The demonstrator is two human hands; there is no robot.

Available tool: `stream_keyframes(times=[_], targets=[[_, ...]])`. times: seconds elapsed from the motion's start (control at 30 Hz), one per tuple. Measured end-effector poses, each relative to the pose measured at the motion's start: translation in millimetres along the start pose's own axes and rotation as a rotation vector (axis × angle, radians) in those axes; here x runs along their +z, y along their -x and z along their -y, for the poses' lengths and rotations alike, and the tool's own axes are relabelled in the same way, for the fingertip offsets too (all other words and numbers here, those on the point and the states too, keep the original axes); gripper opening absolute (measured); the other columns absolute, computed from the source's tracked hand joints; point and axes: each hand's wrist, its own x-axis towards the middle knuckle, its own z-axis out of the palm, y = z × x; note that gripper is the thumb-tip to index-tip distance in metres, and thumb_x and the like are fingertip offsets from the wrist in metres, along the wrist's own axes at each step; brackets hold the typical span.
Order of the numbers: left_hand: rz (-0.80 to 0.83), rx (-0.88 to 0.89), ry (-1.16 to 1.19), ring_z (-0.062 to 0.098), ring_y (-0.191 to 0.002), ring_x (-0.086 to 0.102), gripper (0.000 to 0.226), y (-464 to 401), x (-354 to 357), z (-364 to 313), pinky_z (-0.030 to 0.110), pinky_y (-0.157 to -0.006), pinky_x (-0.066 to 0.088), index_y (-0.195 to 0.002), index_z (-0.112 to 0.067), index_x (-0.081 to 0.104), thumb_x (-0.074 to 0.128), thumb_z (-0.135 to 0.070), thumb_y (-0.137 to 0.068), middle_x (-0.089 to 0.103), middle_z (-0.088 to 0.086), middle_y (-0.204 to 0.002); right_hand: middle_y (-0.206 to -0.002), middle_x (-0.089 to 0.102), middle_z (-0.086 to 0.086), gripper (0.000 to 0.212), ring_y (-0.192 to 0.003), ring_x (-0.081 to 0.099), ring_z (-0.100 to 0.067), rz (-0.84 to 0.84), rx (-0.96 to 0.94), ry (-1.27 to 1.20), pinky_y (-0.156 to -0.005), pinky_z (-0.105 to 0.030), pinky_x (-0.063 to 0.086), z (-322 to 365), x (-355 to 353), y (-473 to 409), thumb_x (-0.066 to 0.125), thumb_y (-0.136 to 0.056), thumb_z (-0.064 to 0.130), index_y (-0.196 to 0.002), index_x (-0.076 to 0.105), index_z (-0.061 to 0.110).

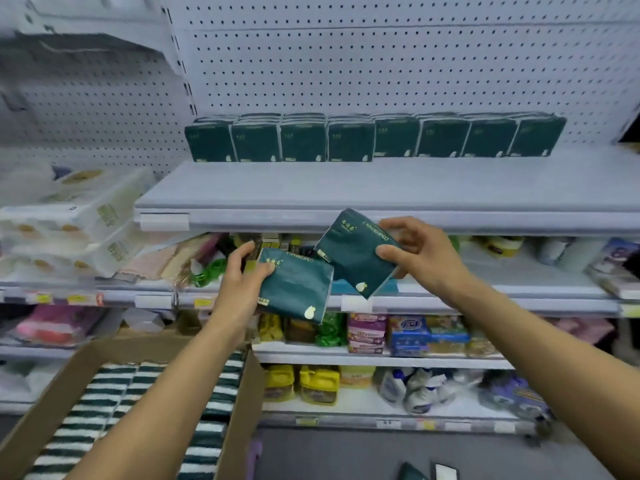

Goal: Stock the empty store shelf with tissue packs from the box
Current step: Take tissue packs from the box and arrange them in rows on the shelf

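Observation:
My left hand grips one dark green tissue pack by its left edge, just below the shelf's front lip. My right hand holds a second green pack, tilted, with its corner over the first pack. The grey shelf above them carries a row of several upright green packs along the pegboard back. The cardboard box at the lower left is filled with packs seen edge-on as green and white stripes.
White paper-roll bundles lie on the left shelves. Lower shelves hold coloured boxes, yellow containers and bottles. A green pack and a small card lie on the dark floor at the bottom.

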Motion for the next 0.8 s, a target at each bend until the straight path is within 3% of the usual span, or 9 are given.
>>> stream_keyframes(times=[0.07, 0.17, 0.27, 0.33, 0.4, 0.5, 0.57, 0.67, 0.8], targets=[[0.024, 0.092, 0.001, 0.013, -0.094, 0.063, 0.049, 4, 29, -22, 0.032, -0.074, 0.054, -0.137, -0.045, 0.042, 0.054, -0.017, -0.099, 0.059, -0.009, -0.104, -0.096, 0.068, -0.014, 0.033, -0.086, 0.069, -0.024, -0.044, -0.042, 0.004, -0.060, -0.031, 0.058, 11, -35, -8, 0.070, -0.087, 0.013, -0.118, 0.061, 0.020], [0.049, 0.152, -0.014, 0.010, -0.092, 0.063, 0.044, -1, 63, -51, 0.030, -0.077, 0.055, -0.135, -0.046, 0.049, 0.050, -0.018, -0.101, 0.061, -0.008, -0.105, -0.090, 0.067, -0.016, 0.031, -0.082, 0.067, -0.025, -0.156, -0.136, 0.050, -0.064, -0.030, 0.058, 21, -81, -29, 0.070, -0.088, 0.013, -0.117, 0.063, 0.018], [0.051, 0.170, -0.013, 0.009, -0.088, 0.063, 0.034, -16, 92, -71, 0.023, -0.067, 0.055, -0.127, -0.040, 0.055, 0.047, -0.017, -0.103, 0.062, -0.007, -0.102, -0.087, 0.065, -0.009, 0.028, -0.077, 0.063, -0.023, -0.232, -0.179, 0.085, -0.058, -0.034, 0.057, 21, -118, -57, 0.068, -0.088, 0.013, -0.116, 0.064, 0.019], [0.043, 0.181, -0.026, 0.009, -0.085, 0.063, 0.031, -27, 105, -79, 0.018, -0.058, 0.051, -0.125, -0.037, 0.056, 0.047, -0.017, -0.103, 0.064, 0.000, -0.104, -0.088, 0.062, 0.000, 0.027, -0.078, 0.060, -0.017, -0.258, -0.200, 0.153, -0.063, -0.037, 0.058, 15, -134, -75, 0.067, -0.089, 0.015, -0.115, 0.064, 0.021], [0.034, 0.186, -0.025, 0.012, -0.087, 0.064, 0.028, -40, 121, -84, 0.022, -0.061, 0.050, -0.121, -0.037, 0.056, 0.049, -0.018, -0.102, 0.064, 0.004, -0.105, -0.094, 0.062, 0.009, 0.026, -0.083, 0.057, -0.008, -0.284, -0.243, 0.244, -0.075, -0.037, 0.056, 5, -148, -95, 0.066, -0.090, 0.018, -0.115, 0.065, 0.023], [0.035, 0.192, -0.024, 0.016, -0.090, 0.066, 0.026, -63, 139, -90, 0.030, -0.072, 0.052, -0.117, -0.036, 0.057, 0.051, -0.017, -0.100, 0.065, 0.006, -0.104, -0.117, 0.063, 0.003, 0.027, -0.103, 0.057, -0.014, -0.282, -0.255, 0.469, -0.093, -0.036, 0.047, -16, -159, -125, 0.064, -0.093, 0.022, -0.120, 0.064, 0.023], [0.045, 0.214, -0.013, 0.017, -0.090, 0.067, 0.026, -80, 149, -95, 0.034, -0.076, 0.055, -0.115, -0.036, 0.057, 0.053, -0.016, -0.100, 0.066, 0.006, -0.103, -0.118, 0.060, -0.001, 0.031, -0.106, 0.056, -0.021, -0.234, -0.231, 0.621, -0.091, -0.038, 0.047, -33, -163, -144, 0.064, -0.092, 0.026, -0.124, 0.062, 0.024], [0.060, 0.223, -0.002, 0.019, -0.092, 0.068, 0.027, -114, 160, -96, 0.039, -0.083, 0.057, -0.115, -0.036, 0.058, 0.054, -0.015, -0.099, 0.067, 0.005, -0.101, -0.119, 0.052, 0.002, 0.049, -0.102, 0.052, -0.018, -0.161, -0.231, 0.736, -0.084, -0.035, 0.048, -53, -160, -168, 0.073, -0.085, 0.030, -0.131, 0.056, 0.025], [0.065, 0.195, -0.004, 0.018, -0.090, 0.069, 0.028, -162, 173, -98, 0.042, -0.085, 0.057, -0.118, -0.034, 0.058, 0.055, -0.015, -0.098, 0.067, 0.005, -0.103, -0.131, 0.046, -0.001, 0.058, -0.116, 0.047, -0.020, -0.145, -0.301, 0.852, -0.088, -0.037, 0.050, -67, -156, -214, 0.076, -0.082, 0.027, -0.134, 0.052, 0.021]])
